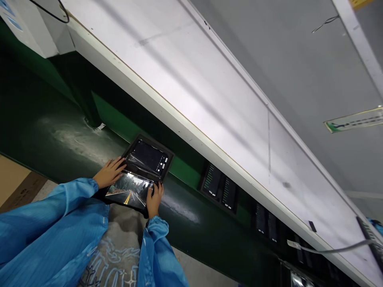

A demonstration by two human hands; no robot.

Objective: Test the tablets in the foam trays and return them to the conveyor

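A flat tablet-like screen (129,192) showing a road with yellow lines between trees lies just in front of my body, tilted in view. My left hand (110,172) is at its upper left corner, fingers stretched over the edge and fingertips near the black tray. On the right edge, my right hand (154,199) grips with bent fingers; its thumb lies at the front. Just beyond is a black tray (169,159) bearing a second screen (146,154), mostly dark with small white icons and a glossy, film-like surface. The undersides of both hands' grips are hidden.
A dark green work surface (185,223) runs diagonally. Farther along it are more dark screens (212,181) in black trays. A long white shelf (191,87) overhangs its far side. A grey cable (338,251) hangs at right; a white box (32,32) stands upper left.
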